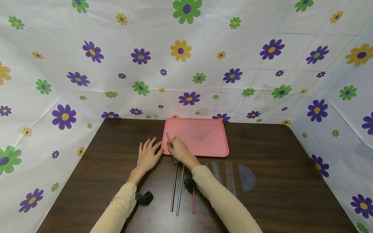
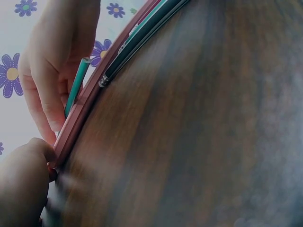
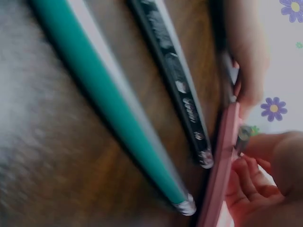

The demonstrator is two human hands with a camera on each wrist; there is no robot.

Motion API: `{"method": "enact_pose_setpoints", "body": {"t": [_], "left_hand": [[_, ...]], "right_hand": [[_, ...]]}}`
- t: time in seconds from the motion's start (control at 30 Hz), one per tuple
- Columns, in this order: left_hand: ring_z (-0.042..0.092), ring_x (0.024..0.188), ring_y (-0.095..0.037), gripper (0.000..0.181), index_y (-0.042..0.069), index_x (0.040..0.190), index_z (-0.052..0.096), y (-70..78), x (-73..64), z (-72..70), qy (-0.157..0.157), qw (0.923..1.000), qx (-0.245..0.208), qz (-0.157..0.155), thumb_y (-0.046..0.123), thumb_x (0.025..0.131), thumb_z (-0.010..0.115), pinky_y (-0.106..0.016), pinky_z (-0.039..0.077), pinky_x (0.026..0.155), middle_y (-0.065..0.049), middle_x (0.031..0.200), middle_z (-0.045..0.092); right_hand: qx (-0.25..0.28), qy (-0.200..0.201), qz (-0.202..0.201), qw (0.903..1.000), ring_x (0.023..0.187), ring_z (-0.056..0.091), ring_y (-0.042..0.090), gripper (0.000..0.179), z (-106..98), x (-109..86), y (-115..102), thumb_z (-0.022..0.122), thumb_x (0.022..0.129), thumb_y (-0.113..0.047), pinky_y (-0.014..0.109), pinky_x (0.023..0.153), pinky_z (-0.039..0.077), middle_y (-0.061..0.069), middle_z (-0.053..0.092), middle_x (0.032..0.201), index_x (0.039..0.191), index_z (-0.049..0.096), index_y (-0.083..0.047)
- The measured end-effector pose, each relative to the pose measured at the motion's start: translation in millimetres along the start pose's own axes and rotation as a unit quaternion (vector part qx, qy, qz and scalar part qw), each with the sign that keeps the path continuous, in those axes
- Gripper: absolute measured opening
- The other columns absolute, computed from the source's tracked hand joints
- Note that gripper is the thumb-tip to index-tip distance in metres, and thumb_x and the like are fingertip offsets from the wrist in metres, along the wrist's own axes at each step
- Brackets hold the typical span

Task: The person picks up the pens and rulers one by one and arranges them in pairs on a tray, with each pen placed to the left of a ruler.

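Note:
My right hand [image 1: 178, 149] is over the left end of a pink tray [image 1: 215, 142], fingers curled around a green pencil [image 1: 167, 135]. In the left wrist view, that pencil's flat end [image 2: 78, 85] rises above the tray rim beside the fingers. My left hand [image 1: 148, 156] lies with spread fingers at the tray's left edge, its thumb touching the rim. Small thin grey pieces or marks [image 1: 201, 134] show on the tray floor; what they are is too small to tell.
Before the tray lie a black pencil [image 1: 174, 187], a teal pencil [image 1: 180, 194] and a red pencil [image 1: 193, 202]. Right of them are clear rulers [image 1: 230, 178] and a protractor [image 1: 247, 178], on the dark wooden table [image 1: 285, 181]. A flowered cloth [image 1: 116, 42] hangs behind.

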State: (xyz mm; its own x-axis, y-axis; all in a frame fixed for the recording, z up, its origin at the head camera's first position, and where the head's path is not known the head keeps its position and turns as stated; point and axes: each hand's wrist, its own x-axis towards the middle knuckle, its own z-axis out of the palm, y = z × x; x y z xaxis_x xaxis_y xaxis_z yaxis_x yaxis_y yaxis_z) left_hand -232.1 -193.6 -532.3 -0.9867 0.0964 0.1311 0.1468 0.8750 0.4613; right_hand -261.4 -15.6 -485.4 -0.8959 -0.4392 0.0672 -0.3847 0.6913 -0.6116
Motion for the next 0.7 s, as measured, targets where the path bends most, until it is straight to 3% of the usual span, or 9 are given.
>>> {"method": "enact_pose_setpoints", "body": {"t": [0.27, 0.5, 0.7], "left_hand": [[0.019, 0.151, -0.037, 0.053, 0.021, 0.146, 0.053, -0.8, -0.3, -0.2, -0.002, 1.0, -0.004, 0.0, 0.051, 0.103, 0.043, -0.063, 0.002, 0.121, -0.012, 0.161, 0.033], [0.018, 0.151, -0.037, 0.054, 0.022, 0.146, 0.052, -0.8, 0.7, 0.8, -0.004, 1.0, -0.003, -0.001, 0.052, 0.103, 0.043, -0.063, 0.001, 0.121, -0.012, 0.161, 0.033], [0.017, 0.152, -0.037, 0.053, 0.023, 0.147, 0.052, -0.5, 0.5, 0.8, -0.008, 1.0, -0.004, -0.004, 0.052, 0.103, 0.042, -0.062, 0.0, 0.121, -0.012, 0.162, 0.032]], "right_hand": [[-0.033, 0.027, -0.018, 0.9989, 0.09, 0.062, 0.017, 0.022, 3.0, -3.7, -1.0, 0.061, 0.099, -0.015, 0.026, 0.078, 0.056, 0.008, 0.064, 0.102, 0.113, 0.074, -0.004], [-0.104, -0.007, -0.05, 0.9933, 0.104, 0.062, 0.021, 0.033, 2.3, -4.2, -5.1, 0.052, 0.102, -0.012, 0.031, 0.089, 0.054, 0.012, 0.06, 0.121, 0.131, 0.064, -0.001], [-0.182, -0.024, -0.058, 0.9813, 0.112, 0.056, 0.026, 0.038, 3.8, -3.2, -6.3, 0.048, 0.105, -0.016, 0.035, 0.094, 0.051, 0.007, 0.055, 0.136, 0.141, 0.057, -0.009]]}}
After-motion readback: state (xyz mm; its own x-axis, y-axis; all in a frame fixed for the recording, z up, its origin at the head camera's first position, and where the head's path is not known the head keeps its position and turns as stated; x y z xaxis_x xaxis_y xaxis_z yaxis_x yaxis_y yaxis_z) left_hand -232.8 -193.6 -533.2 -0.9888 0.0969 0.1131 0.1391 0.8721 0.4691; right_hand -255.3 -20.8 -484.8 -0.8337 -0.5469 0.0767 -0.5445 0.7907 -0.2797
